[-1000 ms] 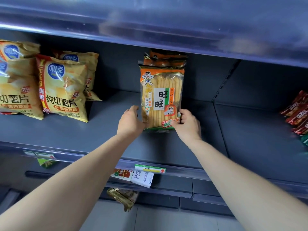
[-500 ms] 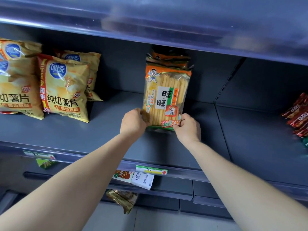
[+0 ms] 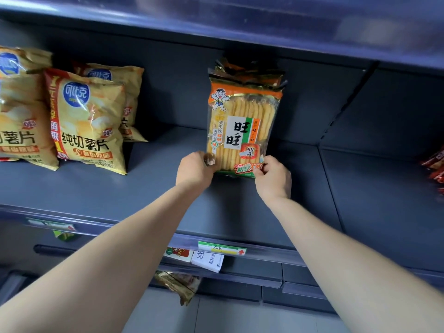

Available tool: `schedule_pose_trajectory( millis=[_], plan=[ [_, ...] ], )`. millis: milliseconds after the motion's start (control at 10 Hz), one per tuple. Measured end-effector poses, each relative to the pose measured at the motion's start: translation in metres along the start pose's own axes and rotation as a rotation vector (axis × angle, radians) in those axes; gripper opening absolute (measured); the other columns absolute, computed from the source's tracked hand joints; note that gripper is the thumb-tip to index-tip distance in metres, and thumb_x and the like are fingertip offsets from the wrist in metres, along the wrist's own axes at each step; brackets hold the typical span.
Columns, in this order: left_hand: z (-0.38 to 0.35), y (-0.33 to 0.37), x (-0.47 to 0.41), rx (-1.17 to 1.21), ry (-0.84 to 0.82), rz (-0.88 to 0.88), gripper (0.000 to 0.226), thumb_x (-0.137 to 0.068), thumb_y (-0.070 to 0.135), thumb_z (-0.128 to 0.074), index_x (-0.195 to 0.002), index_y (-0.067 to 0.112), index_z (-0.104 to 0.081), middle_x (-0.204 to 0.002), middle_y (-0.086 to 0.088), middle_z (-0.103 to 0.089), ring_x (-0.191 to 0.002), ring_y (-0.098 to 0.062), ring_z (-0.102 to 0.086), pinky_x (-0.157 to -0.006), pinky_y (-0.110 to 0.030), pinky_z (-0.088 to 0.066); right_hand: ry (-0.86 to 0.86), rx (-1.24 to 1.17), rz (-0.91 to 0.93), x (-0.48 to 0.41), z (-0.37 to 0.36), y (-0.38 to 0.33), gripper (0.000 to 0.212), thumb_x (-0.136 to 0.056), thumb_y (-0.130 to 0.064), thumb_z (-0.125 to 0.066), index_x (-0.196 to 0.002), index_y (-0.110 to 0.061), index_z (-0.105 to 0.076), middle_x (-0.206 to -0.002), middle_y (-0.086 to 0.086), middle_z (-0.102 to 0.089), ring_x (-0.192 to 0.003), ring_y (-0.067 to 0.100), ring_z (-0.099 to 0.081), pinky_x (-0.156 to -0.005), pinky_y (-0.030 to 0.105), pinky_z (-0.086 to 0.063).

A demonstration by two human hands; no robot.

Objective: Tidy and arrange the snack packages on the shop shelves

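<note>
1. The fingers of the left hand [image 3: 195, 170] were curled and pinched on the lower left corner of a tall, clear-fronted, orange-topped cracker packet [image 3: 242, 126]. The fingers of the right hand [image 3: 272, 176] were curled on its lower right corner. Both were clamped on the film; the thumbs were mostly hidden.
2. From both sets of fingers the cracker packet rose straight upward. Its long axis stood upright, the top leaning slightly back and to the right. The hands flanked its bottom edge evenly, so neither was the nearer.
3. The cracker packet stood on its bottom edge directly behind the green-and-yellow paper price label [image 3: 222, 248], set well back on the flat grey metal shelf [image 3: 144, 188] whose front lip carried that label.
4. Further behind the label, touching the packet's rear, were crumpled orange-and-dark packet tops [image 3: 247, 70], probably the same snack.
5. With so low a grip on a tall pack, the next move likely depended on keeping the bottom edge square to the label while the top settled against those behind; the top could flop forward.
6. Puffy yellow foil crisp bags [image 3: 89, 121] stood well left of the label, and red wrapped bars [image 3: 436, 167] lay far to its right.
</note>
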State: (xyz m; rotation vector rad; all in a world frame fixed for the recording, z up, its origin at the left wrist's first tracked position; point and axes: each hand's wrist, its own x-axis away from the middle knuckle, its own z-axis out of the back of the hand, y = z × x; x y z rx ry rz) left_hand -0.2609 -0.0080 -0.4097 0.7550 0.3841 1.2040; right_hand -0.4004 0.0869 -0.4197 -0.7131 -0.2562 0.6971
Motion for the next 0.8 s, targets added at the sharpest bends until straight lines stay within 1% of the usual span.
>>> schedule_pose_trajectory(
  millis=[100, 200, 300, 500, 600, 700, 800],
  plan=[
    [0.0, -0.001, 0.001, -0.01, -0.003, -0.005, 0.022, -0.085, 0.026, -0.067, -0.103, 0.013, -0.067, -0.093, -0.006, -0.068, -0.088, -0.028, -0.062, -0.063, -0.027, -0.04, -0.004, 0.008, -0.004, 0.0, 0.002, 0.001, 0.014, -0.088, -0.021, -0.064, -0.101, -0.016, -0.061, -0.103, 0.003, -0.069, -0.098, 0.026, -0.061, -0.084, 0.04, -0.052],
    [0.001, 0.001, 0.002, -0.025, -0.003, 0.001, 0.026, -0.083, 0.024, -0.069, -0.106, 0.013, -0.067, -0.098, -0.006, -0.07, -0.091, -0.026, -0.062, -0.067, -0.027, -0.043, -0.022, -0.001, -0.016, 0.002, 0.004, 0.002, 0.016, -0.086, -0.02, -0.066, -0.101, -0.016, -0.061, -0.102, 0.003, -0.069, -0.097, 0.025, -0.062, -0.084, 0.038, -0.052],
    [0.003, 0.001, 0.002, -0.003, 0.008, 0.012, 0.031, -0.082, 0.024, -0.071, -0.111, 0.012, -0.066, -0.103, -0.007, -0.069, -0.094, -0.027, -0.063, -0.072, -0.031, -0.051, -0.034, -0.011, -0.024, 0.005, 0.008, 0.003, 0.02, -0.084, -0.019, -0.069, -0.103, -0.017, -0.062, -0.102, 0.003, -0.069, -0.098, 0.024, -0.062, -0.085, 0.037, -0.051],
    [0.005, -0.002, 0.006, 0.002, -0.007, 0.035, 0.052, -0.08, 0.022, -0.075, -0.128, 0.011, -0.058, -0.115, -0.008, -0.066, -0.1, -0.026, -0.061, -0.07, -0.027, -0.043, -0.055, -0.034, -0.053, 0.01, 0.015, 0.007, 0.039, -0.085, -0.019, -0.07, -0.122, -0.015, -0.059, -0.115, 0.003, -0.066, -0.106, 0.021, -0.061, -0.092, 0.034, -0.05],
    [0.01, -0.003, 0.012, -0.014, -0.014, 0.052, 0.055, -0.083, 0.02, -0.073, -0.133, 0.009, -0.053, -0.121, -0.01, -0.063, -0.106, -0.028, -0.06, -0.077, -0.029, -0.047, -0.064, -0.029, -0.058, 0.013, 0.02, 0.005, 0.041, -0.086, -0.02, -0.069, -0.124, -0.016, -0.058, -0.119, 0.002, -0.066, -0.106, 0.021, -0.061, -0.091, 0.032, -0.05],
    [0.015, -0.008, 0.016, -0.048, -0.003, 0.04, 0.049, -0.085, 0.021, -0.071, -0.13, 0.011, -0.056, -0.122, -0.009, -0.063, -0.108, -0.027, -0.059, -0.08, -0.028, -0.044, -0.053, 0.022, -0.047, 0.018, 0.027, 0.002, 0.042, -0.087, -0.024, -0.068, -0.127, -0.02, -0.056, -0.123, 0.001, -0.065, -0.107, 0.022, -0.061, -0.086, 0.031, -0.05],
    [0.027, -0.004, 0.029, -0.121, -0.002, 0.046, 0.038, -0.085, 0.027, -0.069, -0.122, 0.017, -0.063, -0.117, -0.005, -0.065, -0.106, -0.026, -0.06, -0.079, -0.028, -0.044, -0.071, 0.119, -0.069, 0.027, 0.036, -0.002, 0.047, -0.088, -0.028, -0.066, -0.131, -0.023, -0.05, -0.125, 0.0, -0.063, -0.111, 0.024, -0.06, -0.079, 0.031, -0.048]
  ],
)
